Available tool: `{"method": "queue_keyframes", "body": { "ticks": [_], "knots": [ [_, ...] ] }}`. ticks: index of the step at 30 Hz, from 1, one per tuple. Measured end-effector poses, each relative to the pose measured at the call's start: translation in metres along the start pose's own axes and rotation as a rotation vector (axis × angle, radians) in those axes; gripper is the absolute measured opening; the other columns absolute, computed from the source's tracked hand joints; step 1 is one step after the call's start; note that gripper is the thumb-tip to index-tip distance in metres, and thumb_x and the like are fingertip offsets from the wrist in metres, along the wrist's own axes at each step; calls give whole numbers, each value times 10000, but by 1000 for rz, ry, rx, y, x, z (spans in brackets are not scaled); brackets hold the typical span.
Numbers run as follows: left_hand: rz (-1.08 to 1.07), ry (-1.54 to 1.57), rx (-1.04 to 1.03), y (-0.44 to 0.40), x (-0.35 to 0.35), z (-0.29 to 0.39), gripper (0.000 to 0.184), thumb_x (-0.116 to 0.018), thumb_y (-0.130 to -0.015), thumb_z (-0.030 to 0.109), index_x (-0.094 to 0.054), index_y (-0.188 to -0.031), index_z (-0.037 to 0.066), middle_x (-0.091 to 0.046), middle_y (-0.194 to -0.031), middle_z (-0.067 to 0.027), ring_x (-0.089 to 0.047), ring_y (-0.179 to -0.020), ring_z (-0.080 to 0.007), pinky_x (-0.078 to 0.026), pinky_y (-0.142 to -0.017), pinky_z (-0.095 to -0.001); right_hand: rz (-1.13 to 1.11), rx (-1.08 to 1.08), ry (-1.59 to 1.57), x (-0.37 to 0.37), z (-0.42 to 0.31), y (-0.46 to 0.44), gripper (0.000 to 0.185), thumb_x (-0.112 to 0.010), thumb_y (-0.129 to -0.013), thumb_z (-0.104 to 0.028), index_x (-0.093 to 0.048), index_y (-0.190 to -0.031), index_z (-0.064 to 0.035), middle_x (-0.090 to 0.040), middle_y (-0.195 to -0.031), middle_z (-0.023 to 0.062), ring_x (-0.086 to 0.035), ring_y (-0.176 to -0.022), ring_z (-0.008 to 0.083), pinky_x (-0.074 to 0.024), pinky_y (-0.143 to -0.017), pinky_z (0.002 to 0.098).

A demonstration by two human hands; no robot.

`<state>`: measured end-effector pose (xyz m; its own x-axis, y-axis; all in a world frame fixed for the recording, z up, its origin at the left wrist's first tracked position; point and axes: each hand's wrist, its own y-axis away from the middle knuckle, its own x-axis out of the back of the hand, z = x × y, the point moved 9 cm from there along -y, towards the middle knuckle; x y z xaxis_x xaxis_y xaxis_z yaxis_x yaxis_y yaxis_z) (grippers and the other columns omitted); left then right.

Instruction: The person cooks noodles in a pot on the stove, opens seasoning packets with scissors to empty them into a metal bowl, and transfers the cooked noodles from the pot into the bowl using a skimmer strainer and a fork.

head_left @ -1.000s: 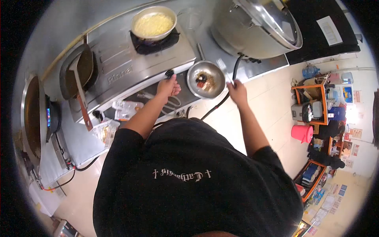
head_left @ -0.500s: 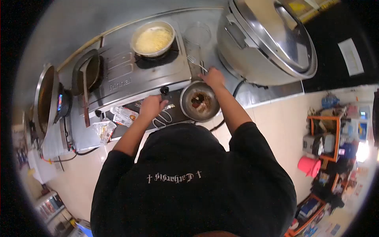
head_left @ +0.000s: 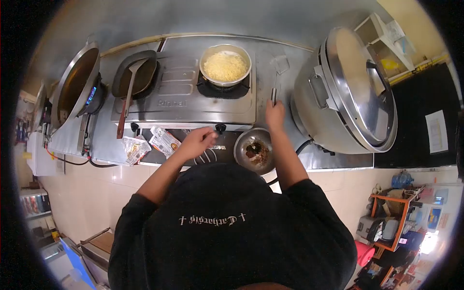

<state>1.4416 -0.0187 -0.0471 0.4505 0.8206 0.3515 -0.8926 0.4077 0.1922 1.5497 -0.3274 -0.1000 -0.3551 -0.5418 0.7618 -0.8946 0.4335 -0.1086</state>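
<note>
My right hand point(head_left: 275, 116) is closed around the handle of a wire strainer point(head_left: 280, 65), whose mesh head points away from me over the steel counter. My left hand point(head_left: 201, 141) holds nothing that I can see; its fingers are loosely bent and apart, close to the black stove knob point(head_left: 220, 128). On the burner stands a metal pot point(head_left: 225, 82) with yellow noodles point(head_left: 224, 66) in pale, bubbly liquid. A steel bowl point(head_left: 240, 157) near my right forearm contains dark sauce and brown seasoning point(head_left: 256, 152).
Torn seasoning packets point(head_left: 165, 140) lie along the stove's front. Left of the pot are a dark square pan point(head_left: 121, 79) with a spatula point(head_left: 131, 87) across it, and a large wok point(head_left: 79, 77). A big lidded steel cooker point(head_left: 316, 113) stands at the right.
My view has shifted, so the stove sits further right and lower. My right hand now grips the strainer's handle; the fork seen by that hand before is out of sight.
</note>
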Motion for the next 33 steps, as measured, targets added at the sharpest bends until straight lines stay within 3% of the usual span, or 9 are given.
{"method": "queue_keyframes", "body": {
  "ticks": [6,8,10,12,17,20,22,26,33],
  "knots": [
    [-52,430,-89,-83,-45,40,322,-479,-1029,290,-583,-1160,14,-647,-919,-44,-609,-838,-121,-511,-735,-283,-75,64,-735,43,-81,97,241,-477,-1000,-199,-561,-1013,27,-596,-814,129,-572,-697,268,-458,-649,383],
    [-316,782,-81,-81,-62,86,321,-490,-1021,293,-578,-1206,45,-651,-941,-32,-614,-885,-121,-501,-727,-271,-182,8,-1021,42,-101,119,243,-456,-1020,-203,-554,-1061,15,-571,-812,63,-549,-674,185,-443,-604,340],
    [-261,740,-40,-72,-49,107,305,-501,-1014,287,-577,-1194,53,-654,-952,-30,-614,-899,-121,-495,-740,-273,-391,-18,-1261,40,-132,137,195,-420,-1032,-203,-531,-1141,-85,-480,-735,-49,-393,-575,24,-287,-486,189],
    [-205,694,1,-71,-40,106,288,-511,-1008,282,-577,-1182,62,-657,-962,-29,-614,-912,-121,-489,-753,-274,-380,-30,-1254,44,-143,134,218,-447,-1030,-244,-530,-1151,-83,-473,-740,-43,-383,-565,31,-302,-491,191],
    [310,711,12,-50,64,67,137,-567,-979,183,-533,-1060,78,-656,-872,-58,-647,-806,-154,-522,-664,-291,-420,272,-855,33,-142,108,321,-438,-1031,-359,-546,-1153,-83,-518,-795,2,-493,-703,107,-406,-550,279],
    [579,8,23,-6,171,59,190,-581,-957,218,-570,-1095,87,-580,-778,-14,-532,-670,-93,-447,-581,-263,-167,350,-262,67,-133,58,278,-444,-1013,-286,-547,-1119,-50,-620,-894,159,-636,-797,340,-490,-678,457],
    [688,-422,-232,24,216,87,220,-564,-956,248,-592,-1057,54,-576,-736,-50,-495,-621,-118,-410,-558,-322,-178,400,58,77,-150,20,191,-482,-943,-145,-592,-1048,-28,-646,-948,219,-621,-881,437,-501,-771,492],
    [647,-702,-36,48,245,115,281,-536,-972,295,-560,-1024,20,-604,-734,-231,-600,-698,-440,-452,-630,-471,-33,669,400,53,-204,-42,171,-526,-841,-102,-686,-877,-53,-669,-931,169,-669,-872,334,-539,-763,444],
    [556,-1051,-7,25,221,142,292,-530,-965,285,-547,-1050,7,-651,-810,-256,-630,-789,-463,-498,-709,-545,-89,1036,678,-50,-258,-53,200,-546,-860,-176,-732,-846,-105,-682,-967,101,-666,-919,261,-529,-769,400]
  ]
}}
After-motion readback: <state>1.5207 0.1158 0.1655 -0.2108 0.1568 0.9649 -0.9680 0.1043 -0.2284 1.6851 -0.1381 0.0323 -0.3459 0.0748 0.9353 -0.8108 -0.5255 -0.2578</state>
